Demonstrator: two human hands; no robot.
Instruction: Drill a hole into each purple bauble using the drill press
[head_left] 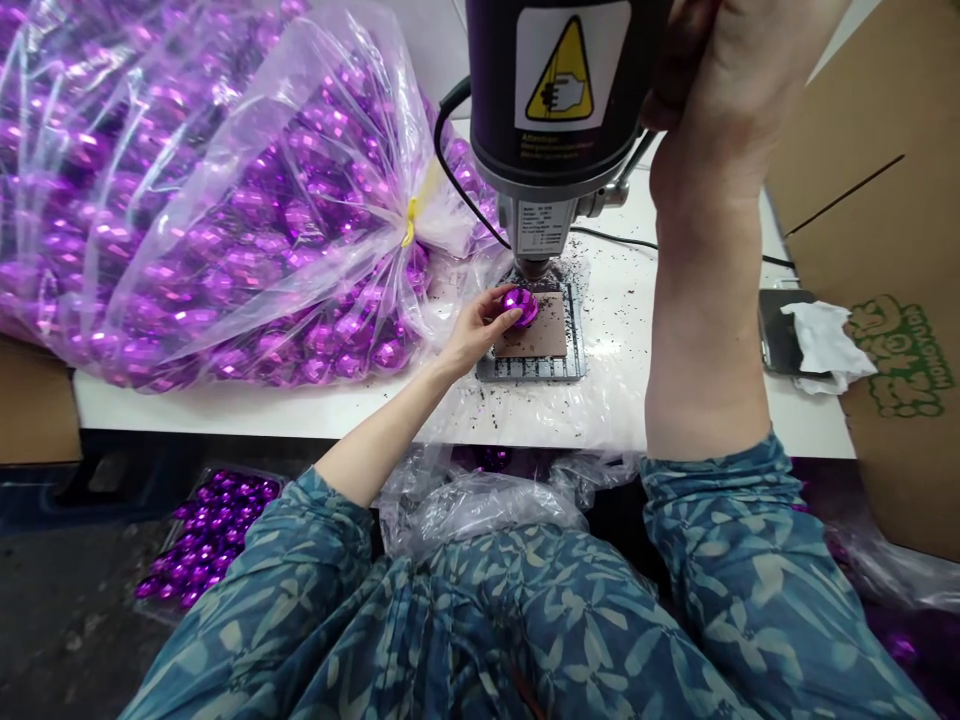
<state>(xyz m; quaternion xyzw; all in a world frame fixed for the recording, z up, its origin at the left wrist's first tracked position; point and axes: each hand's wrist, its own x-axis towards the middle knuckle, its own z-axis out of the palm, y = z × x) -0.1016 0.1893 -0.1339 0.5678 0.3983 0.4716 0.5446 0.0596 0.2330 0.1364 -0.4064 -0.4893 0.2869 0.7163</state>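
My left hand (481,328) pinches a shiny, faceted purple ball (519,307) between thumb and fingers. The ball sits over a square brown board (551,338) on the slotted metal base (532,372) of a bench drill press (559,150), right under its lower end. High on the right, my right hand (712,90) is closed beside the dark machine housing. A thin metal lever (639,152) runs from the machine's side up into that hand. Part of its fingers is hidden behind the housing.
A large clear bag (247,220) of purple balls, tied with a yellow tie (410,222), fills the left. Dark shavings dot the white table (615,400). A phone-like dark slab (780,335) under crumpled tissue (825,340) and a cardboard box (877,150) stand right. A tray (214,535) of balls is lower left.
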